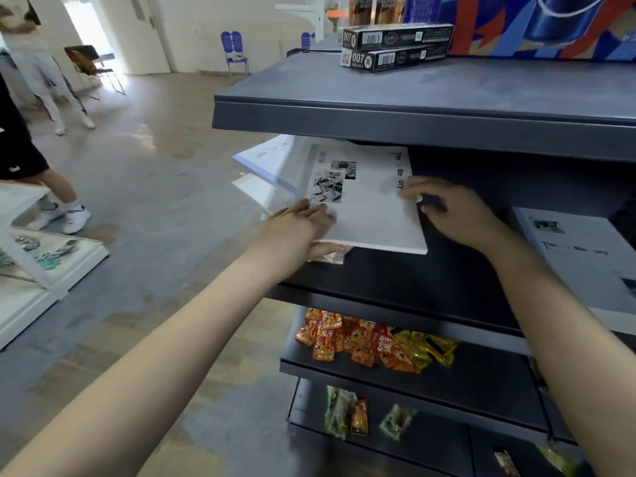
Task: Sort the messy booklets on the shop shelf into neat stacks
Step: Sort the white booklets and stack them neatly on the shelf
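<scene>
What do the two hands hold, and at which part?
The white booklet with black-and-white photos: the left hand grips its near left corner; the right hand touches its right edge, grip unclear.

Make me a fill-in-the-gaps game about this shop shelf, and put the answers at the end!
The left hand and the right hand both grip a white ____.
The two black boxes on the top shelf show the number ____.
The orange snack packets lie ____ the hands.
Missing words: booklet; 007; below.
</scene>
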`<state>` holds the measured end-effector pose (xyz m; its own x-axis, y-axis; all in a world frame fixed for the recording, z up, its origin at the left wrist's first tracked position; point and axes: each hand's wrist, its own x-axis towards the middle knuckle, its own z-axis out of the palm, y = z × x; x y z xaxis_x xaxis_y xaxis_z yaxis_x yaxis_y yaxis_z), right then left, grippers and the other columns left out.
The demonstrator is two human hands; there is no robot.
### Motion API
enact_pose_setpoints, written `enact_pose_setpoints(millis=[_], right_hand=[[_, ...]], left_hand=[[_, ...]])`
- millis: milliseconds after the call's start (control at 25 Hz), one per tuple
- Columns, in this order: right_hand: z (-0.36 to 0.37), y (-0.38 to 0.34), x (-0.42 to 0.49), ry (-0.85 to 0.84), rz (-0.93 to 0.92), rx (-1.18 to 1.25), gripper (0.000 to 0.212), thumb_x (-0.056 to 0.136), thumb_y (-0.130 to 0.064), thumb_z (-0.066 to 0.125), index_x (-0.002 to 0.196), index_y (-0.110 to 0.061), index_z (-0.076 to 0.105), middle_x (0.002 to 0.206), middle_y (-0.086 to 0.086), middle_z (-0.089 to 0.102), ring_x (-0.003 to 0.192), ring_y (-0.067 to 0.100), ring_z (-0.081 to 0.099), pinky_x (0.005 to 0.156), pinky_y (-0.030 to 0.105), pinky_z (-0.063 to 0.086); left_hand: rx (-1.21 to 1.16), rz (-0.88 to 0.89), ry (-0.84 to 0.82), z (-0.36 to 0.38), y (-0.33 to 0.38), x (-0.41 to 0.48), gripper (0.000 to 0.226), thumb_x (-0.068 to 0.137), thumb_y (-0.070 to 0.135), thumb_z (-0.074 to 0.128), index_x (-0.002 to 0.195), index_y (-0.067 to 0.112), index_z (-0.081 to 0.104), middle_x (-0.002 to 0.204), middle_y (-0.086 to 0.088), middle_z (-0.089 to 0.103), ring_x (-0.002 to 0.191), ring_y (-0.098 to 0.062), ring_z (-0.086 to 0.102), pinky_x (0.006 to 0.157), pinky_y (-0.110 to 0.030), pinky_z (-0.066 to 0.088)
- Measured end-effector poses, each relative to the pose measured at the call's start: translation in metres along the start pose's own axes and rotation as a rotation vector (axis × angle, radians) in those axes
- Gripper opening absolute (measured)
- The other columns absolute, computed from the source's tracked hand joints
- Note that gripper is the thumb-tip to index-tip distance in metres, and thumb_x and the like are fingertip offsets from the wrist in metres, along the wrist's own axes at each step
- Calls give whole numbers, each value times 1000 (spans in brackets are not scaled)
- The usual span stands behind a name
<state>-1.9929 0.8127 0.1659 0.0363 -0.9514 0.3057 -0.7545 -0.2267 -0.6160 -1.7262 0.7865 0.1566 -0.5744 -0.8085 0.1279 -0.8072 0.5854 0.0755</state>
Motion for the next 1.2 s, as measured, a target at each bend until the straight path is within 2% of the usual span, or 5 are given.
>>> enact_pose_setpoints(millis=[160, 240, 480, 920, 1200], right_hand=[[5, -24, -21, -308, -11, -160, 66, 80, -42, 68, 137, -44, 36, 152, -10, 22, 142, 12, 12, 115, 31, 15], [28, -18, -27, -297, 9, -282, 75, 77, -47, 69, 140, -45, 30, 157, -6, 7, 143, 27, -6, 116, 45, 10], [48, -2, -37, 64, -91, -158, 56, 74, -35, 75, 127, -30, 57, 147, 2, 36, 133, 31, 33, 110, 44, 33], [13, 46, -79, 244, -166, -154, 48, 71, -23, 80, 117, -21, 66, 138, 3, 48, 123, 33, 45, 104, 39, 38], [-33, 93, -126, 301, -109, -160, 47, 74, -39, 63, 114, -13, 67, 136, 7, 51, 124, 30, 47, 103, 36, 40]], left_hand=[[4, -10, 97, 9, 17, 5, 65, 86, 58, 48, 136, 17, 43, 146, 1, 41, 142, -18, 24, 101, -37, 38], [-137, -10, 159, 14, 20, 5, 61, 80, 54, 61, 128, 16, 53, 143, 0, 46, 140, -18, 29, 103, -35, 36], [-303, 62, 257, 25, 23, 4, 48, 79, 40, 70, 124, 30, 60, 140, 3, 49, 134, -23, 34, 111, -40, 30], [-270, 225, 406, 49, 82, 20, 44, 77, 53, 53, 108, 28, 70, 131, 1, 58, 118, -29, 51, 86, -52, 49], [-257, 379, 473, 72, 151, 46, 40, 79, 49, 56, 110, 28, 70, 135, -1, 54, 105, -26, 37, 82, -50, 49]])
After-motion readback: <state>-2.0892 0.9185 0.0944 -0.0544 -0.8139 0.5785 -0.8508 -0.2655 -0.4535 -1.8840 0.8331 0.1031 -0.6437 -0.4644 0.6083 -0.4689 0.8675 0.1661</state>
